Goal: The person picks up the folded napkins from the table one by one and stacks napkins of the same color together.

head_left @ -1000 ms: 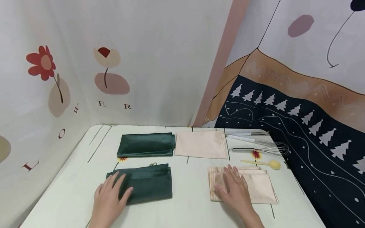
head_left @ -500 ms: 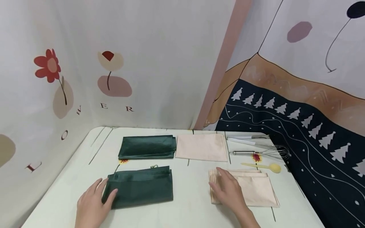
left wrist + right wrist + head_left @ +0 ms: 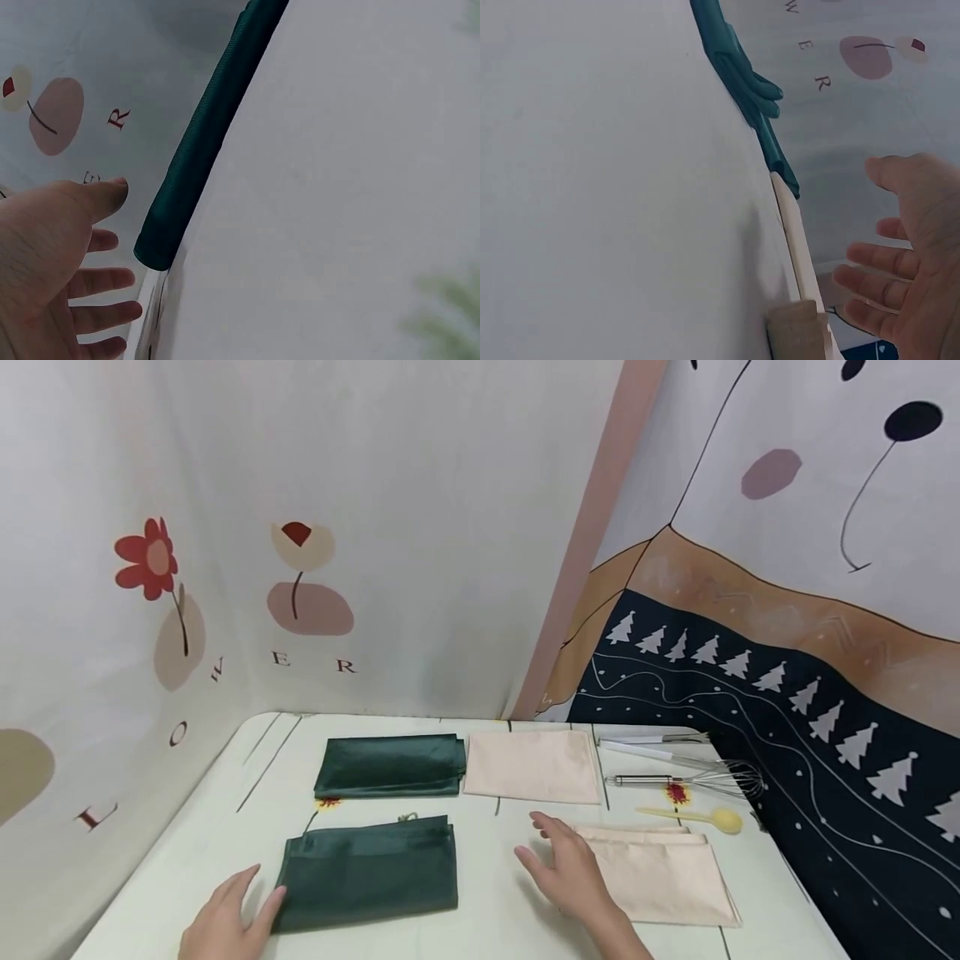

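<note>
In the head view my left hand (image 3: 232, 918) is beside the left edge of the near folded dark green cloth (image 3: 371, 877), its thumb tip right at that edge. The left wrist view shows this hand (image 3: 45, 262) with spread fingers and nothing in them, next to the green cloth (image 3: 199, 142). A small cord loop pokes out behind the cloth. My right hand (image 3: 570, 872), fingers loose, overlaps the left end of the near folded pale pink cloth (image 3: 663, 877). From the right wrist, that hand (image 3: 922, 247) appears above the pink cloth (image 3: 799, 330), holding nothing.
Behind lie a second folded green cloth (image 3: 390, 766) and a second folded pink cloth (image 3: 532, 766), side by side. At the right are a wire whisk (image 3: 682, 781), a yellow spoon (image 3: 697, 818) and white-handled utensils (image 3: 645, 750). Printed curtains (image 3: 420, 552) hang behind the table.
My left hand has moved off the near green cloth toward the left and front. My right hand has shifted left from over the pink cloth. The head view has tilted up slightly.
</note>
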Demonstrator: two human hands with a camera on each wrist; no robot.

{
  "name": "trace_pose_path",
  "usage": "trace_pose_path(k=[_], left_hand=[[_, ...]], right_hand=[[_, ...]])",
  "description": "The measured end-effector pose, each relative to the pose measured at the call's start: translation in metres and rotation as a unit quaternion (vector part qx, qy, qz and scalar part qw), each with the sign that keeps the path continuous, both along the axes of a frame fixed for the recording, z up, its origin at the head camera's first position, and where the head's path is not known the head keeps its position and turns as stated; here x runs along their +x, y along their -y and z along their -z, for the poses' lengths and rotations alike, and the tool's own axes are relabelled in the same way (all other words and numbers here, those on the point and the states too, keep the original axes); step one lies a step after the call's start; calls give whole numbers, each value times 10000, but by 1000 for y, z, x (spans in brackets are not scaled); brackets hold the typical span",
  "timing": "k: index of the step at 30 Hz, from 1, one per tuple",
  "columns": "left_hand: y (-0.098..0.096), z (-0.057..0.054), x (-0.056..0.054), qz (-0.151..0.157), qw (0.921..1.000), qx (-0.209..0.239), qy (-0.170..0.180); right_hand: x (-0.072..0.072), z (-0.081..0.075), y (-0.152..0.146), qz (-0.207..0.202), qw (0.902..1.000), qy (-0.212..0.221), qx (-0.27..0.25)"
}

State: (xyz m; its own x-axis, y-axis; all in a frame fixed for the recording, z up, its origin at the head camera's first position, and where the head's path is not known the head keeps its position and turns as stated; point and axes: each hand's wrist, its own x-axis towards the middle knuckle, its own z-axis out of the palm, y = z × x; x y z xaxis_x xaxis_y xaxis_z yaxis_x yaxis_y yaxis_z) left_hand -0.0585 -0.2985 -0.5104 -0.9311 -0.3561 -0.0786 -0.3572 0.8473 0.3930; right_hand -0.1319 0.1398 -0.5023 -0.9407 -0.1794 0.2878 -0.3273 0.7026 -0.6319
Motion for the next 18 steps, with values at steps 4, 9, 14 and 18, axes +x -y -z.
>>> trace_pose_path(k=[4,9,14,18], left_hand=[[2,6,-1,-126,9998,113,107],[6,11,-2,-165,9991,298,248],[4,10,-1,-322,9976,541,281],[-1,13,-2,-558,9938,960,-9]], right_hand=[[-3,0,12,-209,9997,77,-80],[-9,3,27,-529,9979,276,-259],[-16,6,43,-744,9936,624,-573],[-20,7,58,-956,9861,923,-1001]])
